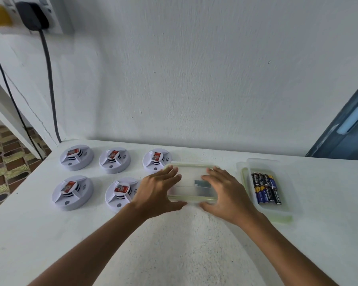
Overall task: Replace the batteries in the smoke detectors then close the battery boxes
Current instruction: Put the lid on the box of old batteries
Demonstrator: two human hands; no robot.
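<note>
So, on the left of the white table [194,254] lie five smoke detectors [76,157], three in the back row and two in front, each with a red-labelled block seated in its middle, presumably the battery; whether old or new cannot be told from here. Just right of them the left hand [156,190] lies on a clear plastic box [191,182], fingers straight and slightly spread across its lid, thumb along the near edge. The right hand [222,191] mirrors it on the box's other end, fingers likewise flat and apart, pressing rather than gripping. Something small and greyish shows through the lid, too blurred to name. Further right a second clear box [273,211] stands open on its lid, holding a row of dark batteries [266,187]. Judging by that, one box is being pressed closed and the other is still to close.
</note>
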